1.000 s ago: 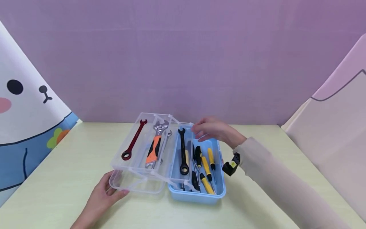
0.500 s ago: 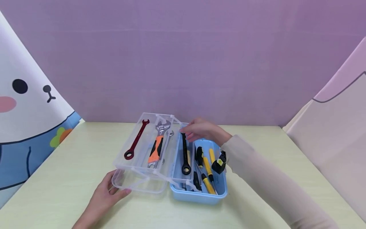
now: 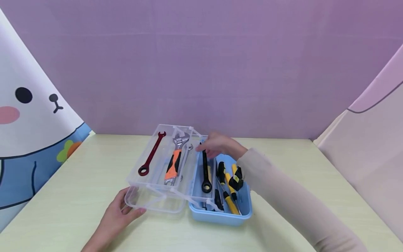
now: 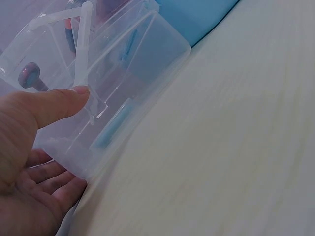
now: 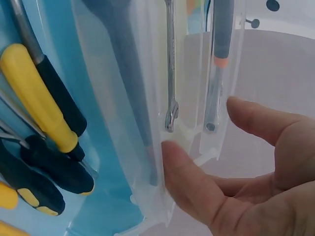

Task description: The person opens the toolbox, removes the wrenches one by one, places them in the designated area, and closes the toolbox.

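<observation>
My left hand (image 3: pixel 114 217) holds the left end of the toolbox's clear lid (image 4: pixel 170 44), thumb in front and fingers around the edge. My right hand (image 3: pixel 217 144) hovers at the far end of the lower clear tray, above the head of a black wrench (image 3: pixel 205 171). In the right wrist view its thumb and forefinger are spread apart, near the end of a silver wrench (image 5: pixel 171 73), gripping nothing visible. A red wrench (image 3: pixel 152 154) and an orange-handled adjustable wrench (image 3: pixel 174 162) lie in the upper clear trays.
Several yellow and black screwdrivers (image 5: pixel 37 93) lie in the blue toolbox base (image 3: pixel 220 217) on the right. A black wrist camera (image 3: pixel 236 178) hangs over them under the right sleeve. The pale table (image 3: pixel 78 182) meets a purple backdrop (image 3: pixel 201 70) behind.
My right hand has moved left, from the toolbox's far right corner to over the black wrench's upper end. The left hand keeps its place on the lid.
</observation>
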### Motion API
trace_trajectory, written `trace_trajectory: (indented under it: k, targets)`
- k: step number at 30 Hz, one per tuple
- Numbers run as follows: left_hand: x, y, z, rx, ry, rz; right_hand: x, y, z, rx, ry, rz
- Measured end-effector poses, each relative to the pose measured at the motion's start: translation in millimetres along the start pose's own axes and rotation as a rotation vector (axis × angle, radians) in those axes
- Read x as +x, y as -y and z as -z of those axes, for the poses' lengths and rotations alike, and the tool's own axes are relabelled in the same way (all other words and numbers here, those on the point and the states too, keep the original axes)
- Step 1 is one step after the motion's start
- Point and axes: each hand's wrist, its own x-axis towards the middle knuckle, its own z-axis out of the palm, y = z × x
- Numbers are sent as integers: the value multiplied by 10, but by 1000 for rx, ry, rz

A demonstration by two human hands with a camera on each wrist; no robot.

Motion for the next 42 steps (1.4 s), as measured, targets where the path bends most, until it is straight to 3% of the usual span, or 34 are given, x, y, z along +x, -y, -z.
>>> trace_trajectory:
  k: [10, 15, 21, 26, 35, 42]
  targets:
    - [-6, -27, 0, -26, 6, -8, 20, 44, 5, -58, -3, -39]
    - [-9, -24, 6, -14, 2, -21, 58, 59, -33, -138, -39, -27]
    - [-3, -17, 6, 0, 4, -15, 143, 108, -166, -263, -55, -89]
    - [0, -5, -1, 32, 1, -5, 194, 107, -269, -231, -61, -134]
    - [-13, -28, 39, 49, -8, -19, 183, 80, -318, -229, -139, -55]
    - [-22, -18, 3, 62, -13, -34, 187, 15, -347, -153, -203, -89]
